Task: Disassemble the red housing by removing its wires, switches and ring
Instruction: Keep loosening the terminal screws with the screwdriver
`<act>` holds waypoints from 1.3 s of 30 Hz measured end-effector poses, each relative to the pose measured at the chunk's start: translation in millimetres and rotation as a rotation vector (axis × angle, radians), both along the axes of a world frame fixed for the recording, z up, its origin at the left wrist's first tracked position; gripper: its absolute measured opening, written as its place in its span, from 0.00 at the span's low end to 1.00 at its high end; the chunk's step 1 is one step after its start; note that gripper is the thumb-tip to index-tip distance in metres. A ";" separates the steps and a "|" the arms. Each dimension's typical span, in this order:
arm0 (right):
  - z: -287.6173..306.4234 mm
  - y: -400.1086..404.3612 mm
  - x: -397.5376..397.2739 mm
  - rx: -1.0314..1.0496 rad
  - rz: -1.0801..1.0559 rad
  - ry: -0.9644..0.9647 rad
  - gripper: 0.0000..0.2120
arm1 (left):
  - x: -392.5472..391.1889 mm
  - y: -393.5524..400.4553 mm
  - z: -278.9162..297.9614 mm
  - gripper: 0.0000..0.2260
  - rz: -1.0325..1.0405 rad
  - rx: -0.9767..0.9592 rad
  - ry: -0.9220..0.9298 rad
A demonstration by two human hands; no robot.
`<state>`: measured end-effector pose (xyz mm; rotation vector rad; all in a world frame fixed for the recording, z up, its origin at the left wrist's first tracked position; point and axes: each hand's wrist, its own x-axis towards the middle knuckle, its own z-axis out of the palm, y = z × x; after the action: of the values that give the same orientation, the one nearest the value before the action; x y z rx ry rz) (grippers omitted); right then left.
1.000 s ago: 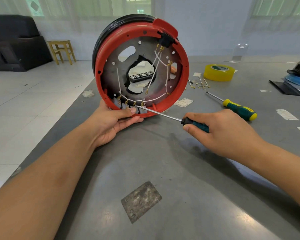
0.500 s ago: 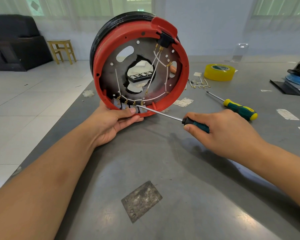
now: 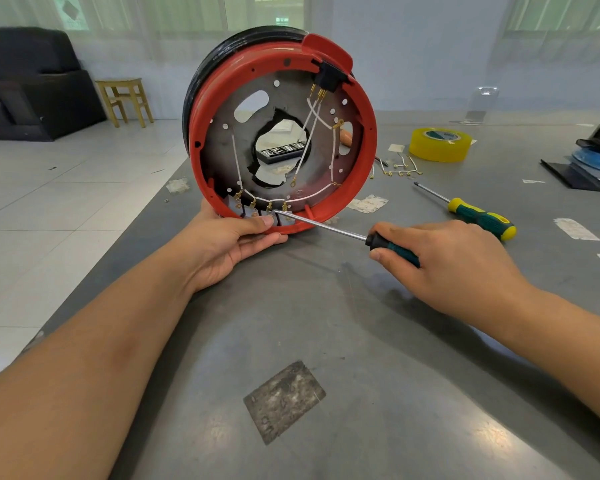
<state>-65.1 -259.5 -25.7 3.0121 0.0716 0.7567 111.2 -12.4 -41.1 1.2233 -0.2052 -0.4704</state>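
Note:
The round red housing (image 3: 201, 126) stands on edge on the grey table, its open side toward me, with a black ring (image 3: 205, 71) behind its rim. White wires (image 3: 312, 119) with brass terminals run from a black switch (image 3: 328, 79) at the top to a row of switches (image 3: 257, 211) at the bottom rim. My left hand (image 3: 229, 244) grips the housing's lower rim, thumb inside. My right hand (image 3: 444, 265) holds a green-handled screwdriver (image 3: 326, 228), whose tip touches the bottom terminals.
A second yellow-and-green screwdriver (image 3: 478, 216) lies to the right. Loose wires (image 3: 399, 168) and a yellow tape roll (image 3: 440, 143) lie behind it. Black and blue parts (image 3: 596, 154) sit at the far right. The table's left edge (image 3: 146, 209) runs close to the housing.
The housing has turned slightly, its rim tipping a little to the left. The screwdriver tip stays at the bottom terminals; both hands have barely shifted.

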 end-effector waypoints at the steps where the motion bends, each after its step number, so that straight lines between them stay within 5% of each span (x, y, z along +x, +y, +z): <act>1: -0.3 0.2 0.0 -0.027 -0.008 -0.005 0.21 | -0.1 -0.2 0.2 0.27 0.003 -0.001 -0.003; 15: -3.9 9.6 -0.3 -0.163 -0.053 -0.082 0.19 | -0.4 -0.7 -1.9 0.15 0.021 -0.033 0.006; 27: 6.9 6.4 -3.4 -0.044 -0.042 0.013 0.20 | 1.1 -1.4 -4.7 0.27 0.033 -0.076 -0.043; 39: 6.1 13.0 -4.8 -0.071 -0.084 0.075 0.20 | 1.5 -2.8 -5.4 0.28 0.020 -0.039 -0.058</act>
<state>-69.9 -246.5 -19.6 2.9549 -0.0260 0.6198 112.7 -15.3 -46.5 1.2006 -0.2501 -0.4122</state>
